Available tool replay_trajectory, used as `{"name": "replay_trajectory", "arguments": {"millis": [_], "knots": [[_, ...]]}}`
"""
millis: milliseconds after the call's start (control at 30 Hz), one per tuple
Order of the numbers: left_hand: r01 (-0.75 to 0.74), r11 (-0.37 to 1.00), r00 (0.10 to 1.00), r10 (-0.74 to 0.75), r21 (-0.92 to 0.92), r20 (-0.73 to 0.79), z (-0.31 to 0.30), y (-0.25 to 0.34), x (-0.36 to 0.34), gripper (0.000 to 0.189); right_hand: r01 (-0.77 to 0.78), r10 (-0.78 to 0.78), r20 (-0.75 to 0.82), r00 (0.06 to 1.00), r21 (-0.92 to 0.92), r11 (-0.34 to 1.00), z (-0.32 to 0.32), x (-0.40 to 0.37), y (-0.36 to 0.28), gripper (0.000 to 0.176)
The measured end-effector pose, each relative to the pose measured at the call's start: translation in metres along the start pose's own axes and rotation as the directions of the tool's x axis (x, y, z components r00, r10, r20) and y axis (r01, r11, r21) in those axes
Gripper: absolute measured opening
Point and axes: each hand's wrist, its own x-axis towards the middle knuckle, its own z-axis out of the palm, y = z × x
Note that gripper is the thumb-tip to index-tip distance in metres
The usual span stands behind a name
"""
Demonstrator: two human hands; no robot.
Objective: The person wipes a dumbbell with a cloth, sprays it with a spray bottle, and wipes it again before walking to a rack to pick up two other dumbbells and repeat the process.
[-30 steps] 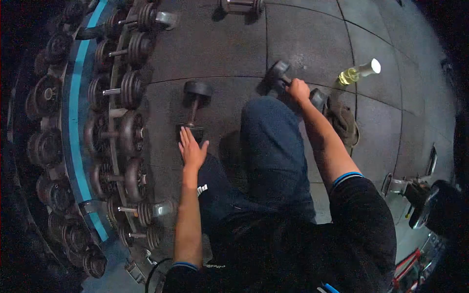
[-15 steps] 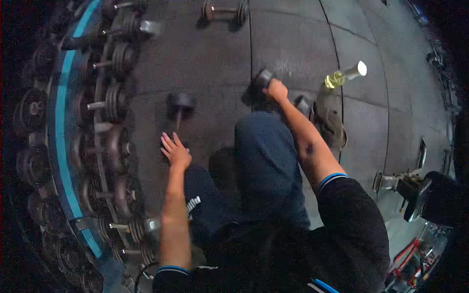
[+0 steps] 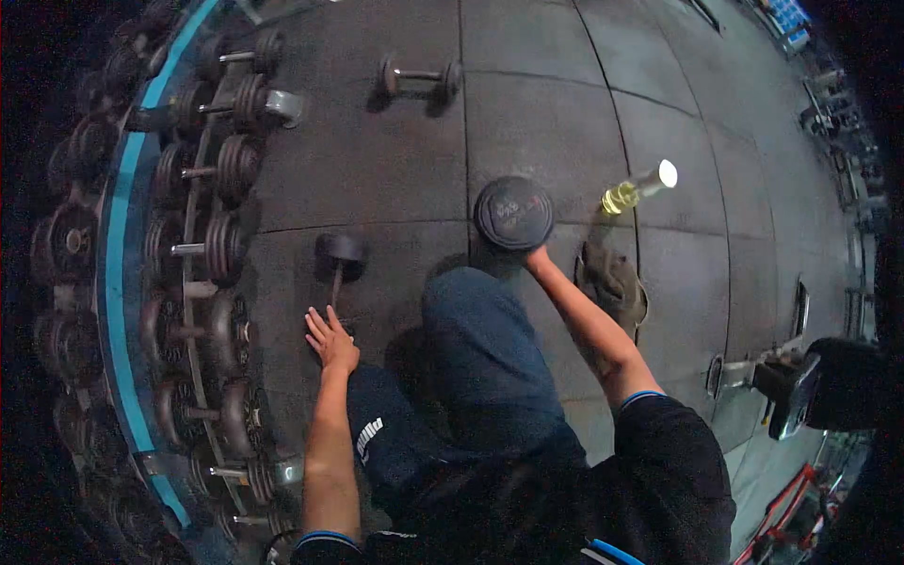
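Note:
A black round-headed dumbbell (image 3: 513, 215) is gripped in my right hand (image 3: 536, 260); it is tilted so that one flat end faces up at me and hides most of my fingers. My left hand (image 3: 331, 341) has its fingers spread out, palm down, at the near end of a second black dumbbell (image 3: 339, 256) on the floor. That dumbbell's far head and thin handle show, while its near end is covered by my hand. My bent knee (image 3: 485, 330) is between the two hands.
A rack of several dumbbells (image 3: 193, 252) with a blue strip (image 3: 121, 217) runs along the left. Another dumbbell (image 3: 419, 75) lies farther ahead. To the right are a bottle of yellow liquid (image 3: 621, 197), a crumpled dark cloth (image 3: 610, 282) and black padded equipment (image 3: 819, 386).
My right hand has raised and turned its dumbbell from lying lengthwise to showing its flat end. The left hand remains spread by the other dumbbell. The whole view has shifted somewhat.

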Motion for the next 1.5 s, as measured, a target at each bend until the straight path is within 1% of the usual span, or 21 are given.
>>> {"name": "replay_trajectory", "arguments": {"millis": [33, 200, 333, 400, 433, 533, 633, 733, 767, 833, 933, 1000, 1067, 1133, 1200, 1233, 1267, 1333, 1400, 1433, 1500], "knots": [[-0.013, 0.999, 1.0, 0.013, 0.038, 0.003, 0.001, 0.004, -0.004, 0.091, -0.019, 0.02, -0.012, 1.0, 0.042, 0.999, 0.004, -0.003, 0.007, 0.066], [0.024, 0.997, 1.0, -0.024, 0.077, -0.003, 0.008, 0.012, 0.001, 0.091, -0.075, 0.093, -0.071, 0.993, 0.22, 0.973, 0.03, -0.006, 0.021, 0.068], [0.024, 0.997, 0.997, -0.029, 0.075, 0.075, -0.011, 0.007, -0.001, 0.095, -0.108, 0.165, -0.121, 0.979, 0.377, 0.92, 0.046, 0.001, 0.041, 0.069], [0.006, 0.998, 0.996, -0.011, 0.063, 0.085, -0.01, -0.005, 0.005, 0.097, -0.105, 0.194, -0.146, 0.97, 0.47, 0.877, 0.052, 0.005, 0.051, 0.069], [-0.002, 0.998, 0.996, -0.003, 0.055, 0.091, -0.013, -0.007, 0.006, 0.098, -0.137, 0.197, -0.125, 0.972, 0.38, 0.915, 0.046, 0.009, 0.044, 0.07], [-0.028, 0.998, 0.995, 0.024, 0.048, 0.099, -0.018, -0.015, 0.005, 0.099, -0.142, 0.171, -0.087, 0.981, 0.266, 0.953, 0.039, 0.01, 0.026, 0.071], [-0.04, 0.997, 0.997, 0.044, -0.064, 0.058, -0.024, -0.016, -0.002, 0.099, -0.129, 0.138, -0.044, 0.99, 0.155, 0.979, 0.031, 0.007, 0.012, 0.071], [-0.009, 0.988, 0.999, 0.004, -0.155, -0.033, -0.026, -0.008, -0.022, 0.098, -0.094, 0.094, 0.026, 0.995, 0.003, 0.996, 0.024, 0.005, 0.0, 0.072], [-0.027, 0.981, 0.997, 0.014, -0.19, -0.07, -0.024, -0.01, -0.029, 0.098, -0.078, 0.081, 0.05, 0.995, -0.058, 0.995, 0.02, 0.004, -0.006, 0.072], [-0.044, 0.963, 0.991, 0.008, -0.267, -0.135, -0.024, -0.015, -0.05, 0.097, -0.06, 0.068, 0.04, 0.997, -0.178, 0.982, 0.005, -0.005, -0.018, 0.072], [-0.113, 0.912, 0.971, 0.016, -0.395, -0.24, -0.009, -0.037, -0.08, 0.093, -0.19, 0.14, -0.181, 0.973, -0.296, 0.936, -0.041, -0.036, -0.017, 0.075], [-0.155, 0.885, 0.955, 0.021, -0.438, -0.296, 0.008, -0.06, -0.1, 0.091, -0.355, 0.235, -0.357, 0.904, -0.323, 0.877, -0.102, -0.047, 0.009, 0.082], [-0.17, 0.886, 0.942, 0.017, -0.432, -0.335, 0.022, -0.081, -0.122, 0.088, -0.41, 0.313, -0.555, 0.77, -0.056, 0.91, -0.172, -0.044, 0.026, 0.084], [-0.138, 0.86, 0.945, -0.034, -0.491, -0.325, 0.032, -0.091, -0.139, 0.085, -0.452, 0.16, -0.74, 0.654, -0.212, 0.866, -0.23, -0.03, 0.009, 0.094], [-0.101, 0.831, 0.952, -0.079, -0.547, -0.295, 0.043, -0.1, -0.153, 0.084, -0.427, 0.036, -0.76, 0.649, -0.324, 0.844, -0.27, -0.006, 0.011, 0.103], [-0.024, 0.836, 0.957, -0.139, -0.549, -0.254, 0.03, -0.085, -0.167, 0.081, -0.378, 0.003, -0.734, 0.679, -0.346, 0.859, -0.282, 0.008, 0.015, 0.107], [-0.059, 0.828, 0.954, -0.118, -0.557, -0.277, 0.031, -0.081, -0.168, 0.08, -0.329, -0.025, -0.702, 0.711, -0.365, 0.871, -0.289, 0.018, 0.016, 0.11], [-0.105, 0.815, 0.944, -0.099, -0.57, -0.316, 0.032, -0.087, -0.175, 0.077, -0.269, 0.034, -0.625, 0.78, -0.285, 0.92, -0.293, 0.033, -0.005, 0.109], [-0.141, 0.801, 0.937, -0.082, -0.582, -0.339, 0.016, -0.079, -0.18, 0.074, -0.413, 0.176, -0.635, 0.752, -0.246, 0.877, -0.288, 0.045, -0.004, 0.108], [-0.171, 0.79, 0.93, -0.068, -0.589, -0.361, 0.003, -0.072, -0.177, 0.073, -0.399, 0.175, -0.638, 0.75, -0.225, 0.889, -0.284, 0.05, 0.01, 0.096], [-0.17, 0.77, 0.933, -0.075, -0.615, -0.352, -0.025, -0.057, -0.173, 0.071, -0.413, 0.187, -0.675, 0.714, -0.191, 0.89, -0.27, 0.045, 0.005, 0.088]]}}
